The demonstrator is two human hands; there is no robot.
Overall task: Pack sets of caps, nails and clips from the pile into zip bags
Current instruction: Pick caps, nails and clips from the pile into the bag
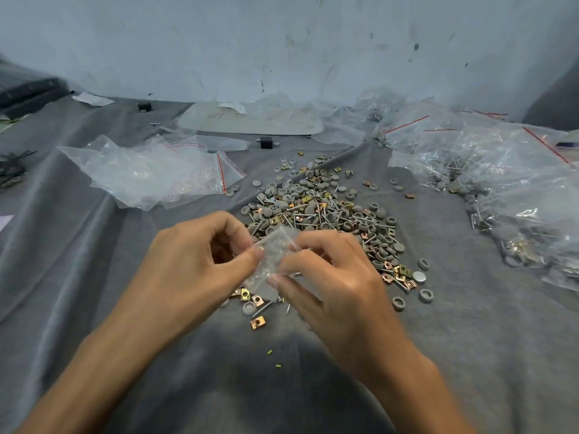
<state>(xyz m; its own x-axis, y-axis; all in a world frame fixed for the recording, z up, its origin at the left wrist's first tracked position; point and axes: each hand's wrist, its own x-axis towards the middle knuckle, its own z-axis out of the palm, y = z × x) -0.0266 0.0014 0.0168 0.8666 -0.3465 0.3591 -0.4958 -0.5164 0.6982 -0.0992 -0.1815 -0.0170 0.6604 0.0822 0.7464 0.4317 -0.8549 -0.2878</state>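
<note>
The cloth [470,339] was grey, matt and softly creased. The caps [308,209] were dull grey plastic, the nails [262,309] bright bare metal, and the clips [258,322] metal with a glossy yellow-to-copper plating. The small zip bag [272,255] and the empty zip bags [147,173] were thin clear plastic film, shiny and crinkled. The wall [282,42] was matt, scuffed paint.
</note>
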